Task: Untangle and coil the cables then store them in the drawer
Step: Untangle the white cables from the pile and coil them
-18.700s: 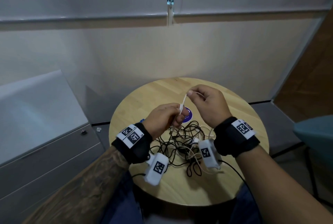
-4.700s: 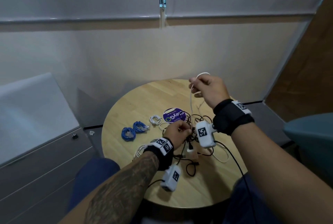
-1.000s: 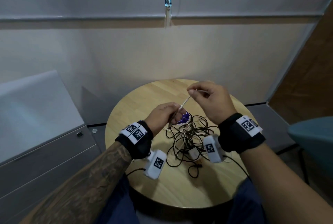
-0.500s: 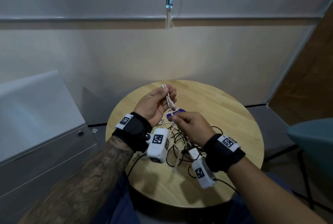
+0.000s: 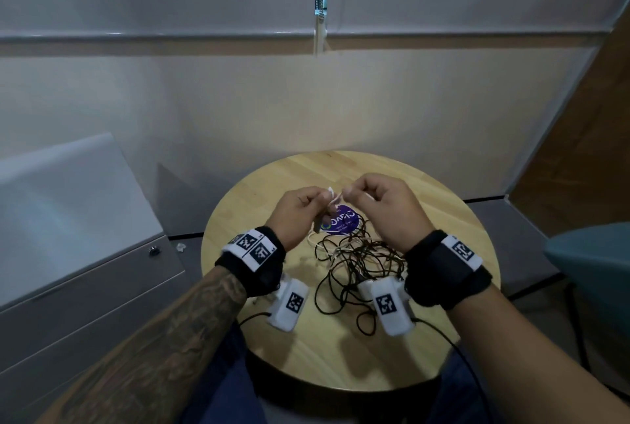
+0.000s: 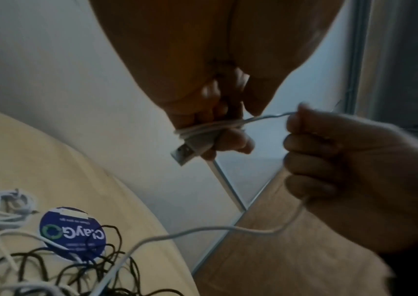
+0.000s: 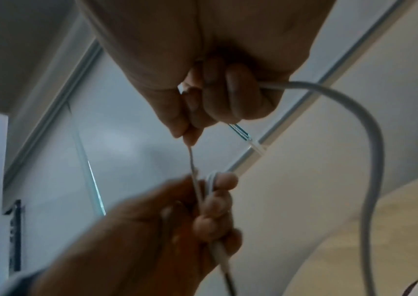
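White USB cable (image 6: 204, 131): few turns wound round left hand (image 5: 297, 210) fingers, USB plug (image 6: 183, 152) jutting below fingertips. Right hand (image 5: 381, 207) level alongside, pinching free run taut, rest trailing down to black tangle (image 5: 354, 260) under wrists. Coiling barely begun; black cables untangled not yet; drawer (image 5: 85, 280) far left of left hand, closed. Versus half-second-earlier frame: right hand raised from tangle to meet left.
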Demonstrator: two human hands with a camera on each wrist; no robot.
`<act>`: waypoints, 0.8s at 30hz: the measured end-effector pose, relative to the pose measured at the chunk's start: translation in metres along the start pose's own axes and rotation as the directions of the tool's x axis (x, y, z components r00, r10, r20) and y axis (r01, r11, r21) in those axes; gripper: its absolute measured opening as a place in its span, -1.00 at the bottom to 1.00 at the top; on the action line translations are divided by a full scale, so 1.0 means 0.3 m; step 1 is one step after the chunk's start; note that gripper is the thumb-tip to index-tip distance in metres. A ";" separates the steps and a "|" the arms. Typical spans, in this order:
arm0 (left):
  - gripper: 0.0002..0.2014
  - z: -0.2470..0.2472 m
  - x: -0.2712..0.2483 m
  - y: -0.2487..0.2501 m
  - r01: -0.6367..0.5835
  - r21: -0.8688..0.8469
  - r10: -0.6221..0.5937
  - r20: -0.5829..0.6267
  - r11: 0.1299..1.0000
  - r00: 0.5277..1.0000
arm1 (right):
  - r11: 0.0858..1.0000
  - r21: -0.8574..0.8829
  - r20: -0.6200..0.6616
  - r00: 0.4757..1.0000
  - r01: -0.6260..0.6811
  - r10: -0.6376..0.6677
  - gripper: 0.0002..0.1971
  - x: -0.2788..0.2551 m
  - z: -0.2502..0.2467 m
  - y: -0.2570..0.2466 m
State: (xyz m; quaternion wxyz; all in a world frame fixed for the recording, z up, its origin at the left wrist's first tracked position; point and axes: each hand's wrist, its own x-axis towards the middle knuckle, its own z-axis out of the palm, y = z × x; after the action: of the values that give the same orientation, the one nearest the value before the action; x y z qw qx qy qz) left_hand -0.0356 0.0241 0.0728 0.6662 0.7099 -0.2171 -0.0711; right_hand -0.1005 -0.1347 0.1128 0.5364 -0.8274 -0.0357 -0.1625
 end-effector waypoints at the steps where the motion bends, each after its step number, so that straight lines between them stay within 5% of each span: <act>1: -0.71 0.005 -0.005 0.008 0.042 -0.019 -0.041 0.065 0.999 0.997 | 0.999 -0.034 -0.040 0.999 0.017 -0.018 -0.79 0.018 -0.010 0.005; 8: -0.73 0.012 -0.004 0.103 0.225 -0.439 -0.131 0.235 0.870 0.963 | 0.998 0.030 -0.073 0.996 -0.049 0.051 -0.81 0.053 0.000 0.078; 11: -0.78 -0.014 0.020 0.120 0.181 -0.666 -0.100 0.158 0.724 0.982 | 0.995 -0.029 0.042 0.995 -0.091 0.092 -0.79 0.014 0.049 0.114; 14: -0.81 -0.048 0.062 0.111 0.071 -0.731 -0.141 -0.035 0.679 0.989 | 0.987 -0.106 0.216 0.966 -0.118 0.139 -0.75 -0.046 0.087 0.123; 19: -0.86 -0.093 0.097 0.041 -0.040 -0.571 -0.137 -0.264 0.820 0.955 | 0.984 -0.173 0.262 0.965 0.045 0.002 -0.81 -0.083 0.088 0.084; 24: -0.86 -0.038 0.031 0.009 -0.079 -0.039 0.071 -0.172 0.996 0.983 | 0.982 -0.133 0.107 0.987 0.133 -0.119 -0.83 -0.030 0.039 0.025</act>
State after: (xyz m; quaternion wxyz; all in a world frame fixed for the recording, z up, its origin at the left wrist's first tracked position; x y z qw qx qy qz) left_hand -0.0235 0.0307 0.0784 0.7006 0.6893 -0.1843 0.0101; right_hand -0.1046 -0.1263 0.0990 0.4632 -0.8661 -0.1027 -0.1574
